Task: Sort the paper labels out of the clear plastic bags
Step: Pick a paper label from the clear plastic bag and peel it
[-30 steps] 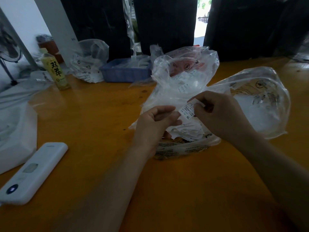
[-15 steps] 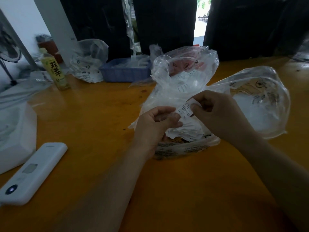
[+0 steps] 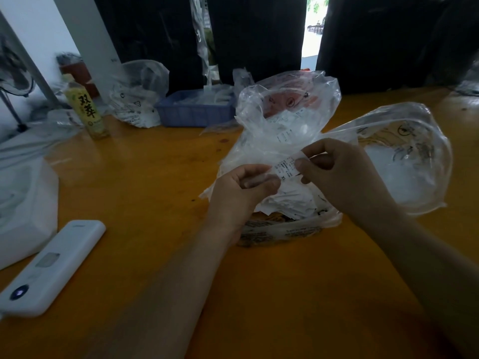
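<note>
Fingers (image 3: 304,164) of the right hand (image 3: 344,174) curl round one end of a small paper label (image 3: 286,170), pinching it between thumb and fingertip, while the left hand (image 3: 239,193) pinches the thin clear film at the label's other end with its fingers bent inward. The label bears rows of small print and the letters XL, and it is held above the worktop (image 3: 155,177), between the two hands, just in front of a crumpled clear plastic bag (image 3: 285,112) that stands upright. At the foot of that bag lies a heap of loose white labels (image 3: 290,200) on flattened printed plastic. A second clear bag (image 3: 409,156), puffed out and printed with black symbols, lies just to the right, behind the right hand. Farther back, a blue plastic basket (image 3: 197,110) holds more clear packets, with another filled clear bag (image 3: 140,99) to its left. A yellow-labelled drink bottle (image 3: 86,110) stands upright near the far left. A white remote control (image 3: 51,268) lies at the near left edge, beside a white plastic bag (image 3: 23,203).
</note>
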Motion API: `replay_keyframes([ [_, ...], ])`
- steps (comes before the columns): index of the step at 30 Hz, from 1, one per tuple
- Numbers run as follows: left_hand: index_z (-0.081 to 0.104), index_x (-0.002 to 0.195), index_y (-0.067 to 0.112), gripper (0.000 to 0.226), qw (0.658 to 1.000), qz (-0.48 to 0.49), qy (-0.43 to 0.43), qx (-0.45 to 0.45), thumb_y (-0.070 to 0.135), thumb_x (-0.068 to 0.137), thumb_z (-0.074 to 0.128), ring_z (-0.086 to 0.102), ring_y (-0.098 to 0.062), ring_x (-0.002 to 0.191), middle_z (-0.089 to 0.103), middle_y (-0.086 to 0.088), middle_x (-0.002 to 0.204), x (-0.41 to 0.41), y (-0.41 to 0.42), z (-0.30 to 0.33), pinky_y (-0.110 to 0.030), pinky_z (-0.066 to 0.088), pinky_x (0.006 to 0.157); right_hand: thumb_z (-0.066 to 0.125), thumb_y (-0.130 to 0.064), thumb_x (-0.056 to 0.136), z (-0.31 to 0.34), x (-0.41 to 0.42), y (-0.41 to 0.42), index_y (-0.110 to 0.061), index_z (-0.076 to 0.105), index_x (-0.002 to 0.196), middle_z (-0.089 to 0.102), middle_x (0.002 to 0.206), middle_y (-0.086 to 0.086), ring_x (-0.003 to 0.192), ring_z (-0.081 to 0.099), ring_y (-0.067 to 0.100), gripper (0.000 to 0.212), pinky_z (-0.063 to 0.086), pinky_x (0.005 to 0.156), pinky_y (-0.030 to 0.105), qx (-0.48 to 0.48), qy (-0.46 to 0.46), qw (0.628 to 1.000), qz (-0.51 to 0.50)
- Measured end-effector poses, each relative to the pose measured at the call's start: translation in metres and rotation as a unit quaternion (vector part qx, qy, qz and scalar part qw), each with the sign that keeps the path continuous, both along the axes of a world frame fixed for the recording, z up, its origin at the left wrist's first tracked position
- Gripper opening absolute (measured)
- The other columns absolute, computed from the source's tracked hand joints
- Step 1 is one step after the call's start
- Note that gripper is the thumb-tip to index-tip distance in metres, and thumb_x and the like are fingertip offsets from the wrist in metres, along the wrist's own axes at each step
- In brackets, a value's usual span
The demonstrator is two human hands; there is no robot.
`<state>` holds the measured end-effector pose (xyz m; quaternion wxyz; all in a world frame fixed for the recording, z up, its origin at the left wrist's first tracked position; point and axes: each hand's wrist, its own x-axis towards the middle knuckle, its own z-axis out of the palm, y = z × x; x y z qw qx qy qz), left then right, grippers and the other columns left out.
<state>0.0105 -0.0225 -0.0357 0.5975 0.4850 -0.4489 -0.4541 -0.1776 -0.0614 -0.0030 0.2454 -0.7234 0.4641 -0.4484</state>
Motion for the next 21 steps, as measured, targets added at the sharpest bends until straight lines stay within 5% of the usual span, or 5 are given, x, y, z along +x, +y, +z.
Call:
replay_keyframes([
  [7,0.073,0.110,0.017,0.037,0.999,-0.004,0.042,0.007,0.004,0.079,0.089,0.079,-0.019,0.097,0.082,-0.002,0.101,0.0005,-0.0024,0.0012,-0.024,0.061,0.079,0.072,-0.032,0.095,0.0006,-0.0006,-0.0003,-0.024,0.068,0.100,0.075,0.074,-0.018,0.055,0.065,-0.003,0.010,0.040,0.043,0.008,0.037,-0.004,0.999,0.025],
  [12,0.075,0.106,0.014,0.038,0.996,-0.011,0.091,0.010,0.004,0.073,0.090,0.078,-0.022,0.095,0.081,-0.010,0.104,0.0022,-0.0031,0.0026,-0.024,0.059,0.076,0.075,-0.033,0.092,0.0007,-0.0015,-0.0015,-0.027,0.067,0.097,0.075,0.077,-0.018,0.072,0.071,0.001,0.011,0.056,0.062,0.024,0.026,0.026,0.999,0.019],
  [17,0.073,0.108,0.014,0.031,0.998,-0.019,0.051,0.019,0.002,0.083,0.085,0.078,-0.021,0.091,0.082,-0.005,0.097,0.0007,-0.0019,0.0000,-0.024,0.058,0.074,0.073,-0.028,0.094,-0.0001,-0.0018,-0.0035,-0.026,0.067,0.092,0.075,0.072,-0.018,0.059,0.066,0.000,0.007,0.042,0.044,0.010,0.047,-0.019,0.998,0.035],
  [21,0.074,0.107,0.013,0.036,0.997,-0.021,0.065,0.022,0.000,0.076,0.087,0.076,-0.024,0.099,0.081,-0.009,0.103,-0.0001,-0.0023,0.0014,-0.029,0.059,0.081,0.075,-0.029,0.093,0.0013,-0.0016,-0.0020,-0.026,0.067,0.093,0.076,0.074,-0.017,0.063,0.069,0.000,0.009,0.042,0.045,0.010,0.067,-0.017,0.997,0.042],
])
